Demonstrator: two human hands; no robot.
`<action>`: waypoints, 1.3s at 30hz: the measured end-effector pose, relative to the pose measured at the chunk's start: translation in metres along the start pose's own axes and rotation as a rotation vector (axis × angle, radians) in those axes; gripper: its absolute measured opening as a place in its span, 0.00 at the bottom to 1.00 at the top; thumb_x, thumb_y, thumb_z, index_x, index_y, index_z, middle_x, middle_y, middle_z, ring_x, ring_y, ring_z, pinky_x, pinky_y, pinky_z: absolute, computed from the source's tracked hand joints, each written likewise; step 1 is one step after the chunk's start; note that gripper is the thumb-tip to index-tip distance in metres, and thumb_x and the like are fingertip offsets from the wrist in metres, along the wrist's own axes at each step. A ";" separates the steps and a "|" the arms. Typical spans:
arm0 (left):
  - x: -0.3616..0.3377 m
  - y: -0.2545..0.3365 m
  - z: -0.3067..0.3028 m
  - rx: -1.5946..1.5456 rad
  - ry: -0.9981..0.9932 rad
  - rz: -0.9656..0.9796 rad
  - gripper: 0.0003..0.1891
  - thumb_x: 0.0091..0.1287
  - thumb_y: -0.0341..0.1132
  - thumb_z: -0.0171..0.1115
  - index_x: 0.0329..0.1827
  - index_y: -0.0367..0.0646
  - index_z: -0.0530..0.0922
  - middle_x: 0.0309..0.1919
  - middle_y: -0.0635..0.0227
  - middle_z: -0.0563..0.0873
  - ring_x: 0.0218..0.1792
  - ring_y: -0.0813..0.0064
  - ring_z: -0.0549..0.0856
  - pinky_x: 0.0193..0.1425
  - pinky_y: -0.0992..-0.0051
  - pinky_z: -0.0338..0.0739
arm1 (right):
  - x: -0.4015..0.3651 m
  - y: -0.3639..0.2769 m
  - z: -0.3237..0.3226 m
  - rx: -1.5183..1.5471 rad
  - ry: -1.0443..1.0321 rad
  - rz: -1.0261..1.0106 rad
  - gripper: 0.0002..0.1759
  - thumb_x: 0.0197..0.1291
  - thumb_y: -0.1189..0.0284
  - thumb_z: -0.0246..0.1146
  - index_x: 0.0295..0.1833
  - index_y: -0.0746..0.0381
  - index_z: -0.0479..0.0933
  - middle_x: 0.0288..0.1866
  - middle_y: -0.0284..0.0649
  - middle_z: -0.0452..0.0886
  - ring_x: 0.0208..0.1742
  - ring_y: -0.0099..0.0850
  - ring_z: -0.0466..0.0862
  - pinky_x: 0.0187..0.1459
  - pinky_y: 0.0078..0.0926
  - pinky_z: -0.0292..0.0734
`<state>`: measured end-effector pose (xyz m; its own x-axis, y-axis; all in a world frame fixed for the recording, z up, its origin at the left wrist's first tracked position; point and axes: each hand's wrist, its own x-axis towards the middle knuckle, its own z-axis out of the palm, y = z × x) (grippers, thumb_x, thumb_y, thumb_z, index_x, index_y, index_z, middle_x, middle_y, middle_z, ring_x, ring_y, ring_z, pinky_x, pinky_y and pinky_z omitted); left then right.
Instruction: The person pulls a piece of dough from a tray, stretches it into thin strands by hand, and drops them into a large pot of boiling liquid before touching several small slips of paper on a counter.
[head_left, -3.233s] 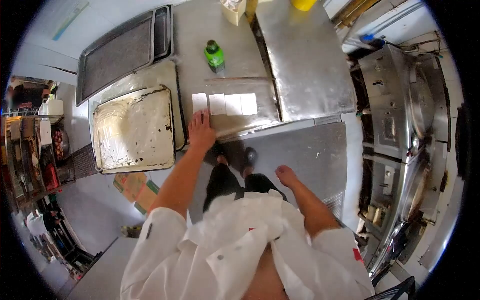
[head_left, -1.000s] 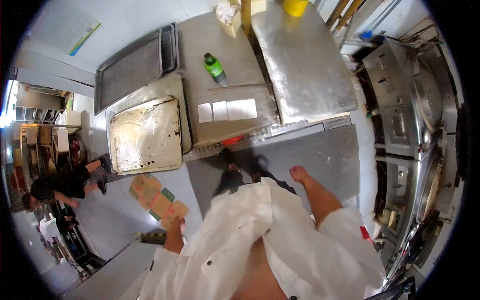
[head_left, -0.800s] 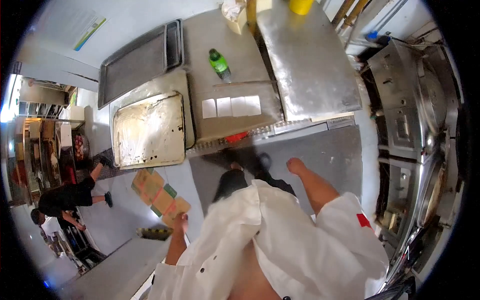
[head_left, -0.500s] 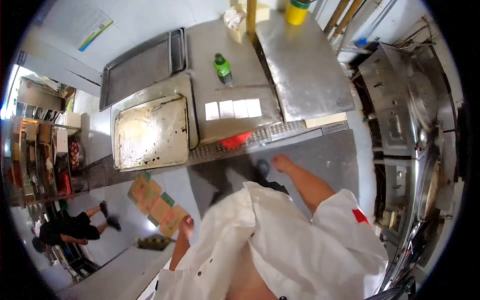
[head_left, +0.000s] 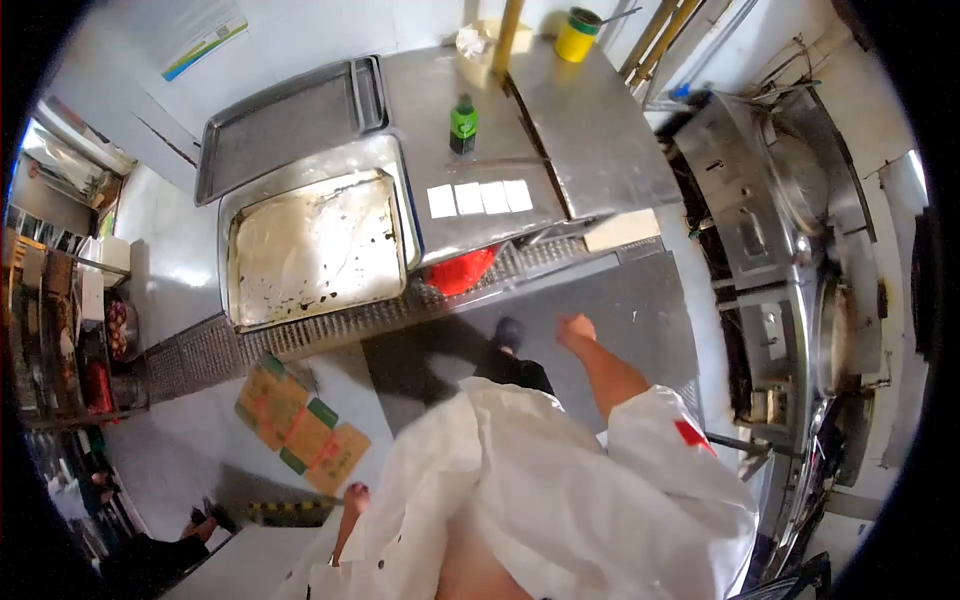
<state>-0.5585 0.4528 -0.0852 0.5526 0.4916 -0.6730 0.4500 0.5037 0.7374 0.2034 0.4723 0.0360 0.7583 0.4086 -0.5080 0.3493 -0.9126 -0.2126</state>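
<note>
My right hand (head_left: 575, 329) hangs over the grey floor in front of the steel table (head_left: 420, 90). Its fingers are curled closed, and I see nothing in them. My left hand (head_left: 356, 496) is low beside my white jacket, near flattened cardboard (head_left: 325, 458) on the floor. It looks small and blurred, so its fingers cannot be made out. Neither hand touches the table. On it stand a green-labelled bottle (head_left: 463, 126) and several white squares (head_left: 467, 198) in a row. A large, stained shallow tray (head_left: 403, 240) is at the left.
A dark metal tray (head_left: 280, 130) leans behind the stained one. A red item (head_left: 462, 271) lies under the table edge by the floor grating (head_left: 300, 340). A yellow tub (head_left: 576, 38) is at the back. Stoves (head_left: 750, 220) line the right; another person's legs (head_left: 190, 535) show lower left.
The view has shifted as I walk, with the table contents sliding slightly. My left hand appears lower and the right a little farther right. The other person has moved toward the lower frame edge.
</note>
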 end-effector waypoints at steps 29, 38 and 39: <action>0.044 0.095 0.094 0.506 0.690 -0.121 0.11 0.69 0.41 0.59 0.45 0.43 0.80 0.37 0.61 0.85 0.41 0.61 0.84 0.51 0.66 0.77 | 0.086 -0.189 -0.013 -0.324 -0.166 -0.840 0.47 0.54 0.77 0.61 0.78 0.65 0.48 0.82 0.56 0.37 0.51 0.59 0.83 0.47 0.52 0.81; 0.073 0.125 0.081 0.533 0.665 -0.095 0.11 0.69 0.41 0.58 0.45 0.45 0.81 0.37 0.58 0.85 0.41 0.59 0.84 0.50 0.66 0.77 | 0.088 -0.184 -0.018 -0.320 -0.170 -0.814 0.48 0.52 0.78 0.62 0.76 0.75 0.45 0.81 0.62 0.39 0.47 0.54 0.85 0.43 0.47 0.82; 0.075 0.125 0.080 0.532 0.659 -0.090 0.11 0.69 0.41 0.58 0.44 0.45 0.81 0.37 0.58 0.85 0.41 0.59 0.84 0.50 0.66 0.77 | 0.086 -0.184 -0.022 -0.314 -0.184 -0.821 0.48 0.52 0.78 0.62 0.76 0.77 0.45 0.81 0.63 0.40 0.47 0.54 0.85 0.43 0.47 0.82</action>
<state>-0.4042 0.4960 -0.0389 0.0516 0.8617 -0.5048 0.8336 0.2412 0.4969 0.2168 0.6761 0.0500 0.1123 0.8968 -0.4280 0.8975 -0.2763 -0.3436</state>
